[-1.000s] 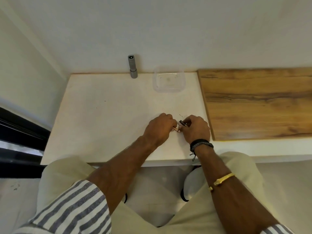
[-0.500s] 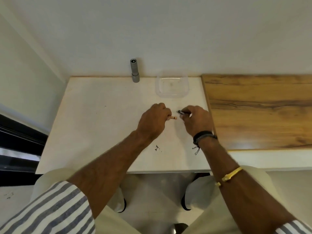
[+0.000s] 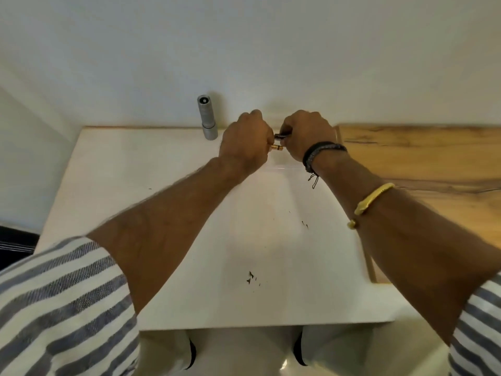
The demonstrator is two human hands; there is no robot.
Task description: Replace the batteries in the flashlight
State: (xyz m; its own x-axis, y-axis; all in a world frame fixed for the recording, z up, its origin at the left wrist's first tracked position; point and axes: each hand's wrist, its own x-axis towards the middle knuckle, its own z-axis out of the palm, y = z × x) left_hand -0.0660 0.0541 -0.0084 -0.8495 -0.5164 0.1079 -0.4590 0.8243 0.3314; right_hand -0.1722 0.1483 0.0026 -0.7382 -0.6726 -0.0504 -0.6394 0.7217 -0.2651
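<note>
A grey metal flashlight (image 3: pixel 207 117) stands upright at the back of the white table (image 3: pixel 168 240), against the wall. My left hand (image 3: pixel 245 143) is closed around a battery (image 3: pixel 276 147) whose copper-coloured end sticks out to the right. My right hand (image 3: pixel 306 134) pinches a dark battery (image 3: pixel 282 136) just above it. The two hands nearly touch, over the back of the table and right of the flashlight. A clear plastic container lies beneath them; only its near rim (image 3: pixel 282 168) shows.
A wooden board (image 3: pixel 423 164) covers the surface to the right of the white table. Small dark specks (image 3: pixel 252 278) lie on the tabletop near the front. The white wall (image 3: pixel 244 50) runs right behind the table.
Both hands have moved away from me, from the middle of the table to its back, over the clear container, each still gripping its battery. The camera view has tilted down and forward.
</note>
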